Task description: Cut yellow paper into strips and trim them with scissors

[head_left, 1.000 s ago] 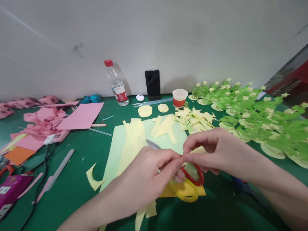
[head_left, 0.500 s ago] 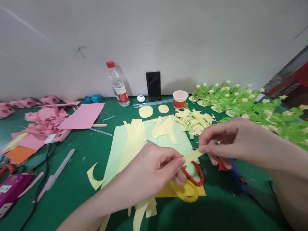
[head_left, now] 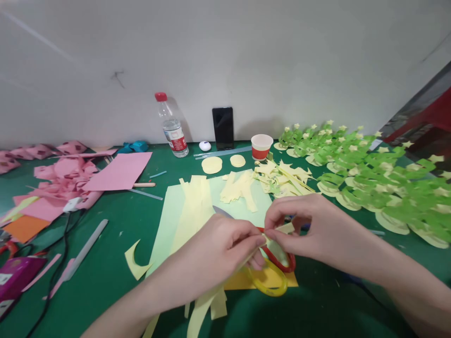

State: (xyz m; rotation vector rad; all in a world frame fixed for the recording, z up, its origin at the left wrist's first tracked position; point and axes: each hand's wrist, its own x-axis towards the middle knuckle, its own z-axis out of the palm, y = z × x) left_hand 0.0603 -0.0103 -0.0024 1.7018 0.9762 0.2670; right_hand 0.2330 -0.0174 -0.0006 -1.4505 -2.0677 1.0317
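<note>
Between my two hands is a narrow pale yellow paper strip [head_left: 286,228]. My left hand [head_left: 234,246] is closed, pinching one end between thumb and fingertips. Close beside it, my right hand [head_left: 299,225] is closed on the strip too, with a short end poking out past its fingers. Below the hands lie scissors [head_left: 270,286] with one yellow and one red handle loop, their blade partly hidden. Under them are an orange-yellow paper [head_left: 236,283], a light green sheet [head_left: 169,206] and long yellow paper strips [head_left: 195,199].
Yellow paper scraps [head_left: 282,178] lie by a paper cup [head_left: 261,146]. Green paper trees with stars [head_left: 369,173] fill the right. A bottle [head_left: 174,136] and phone [head_left: 223,127] stand at the wall. Pink paper [head_left: 121,171] and a black cable [head_left: 58,277] are left.
My right hand has moved left, close to my left hand, and the stretch of strip between them is shorter. A blue tool under the right hand is now mostly hidden.
</note>
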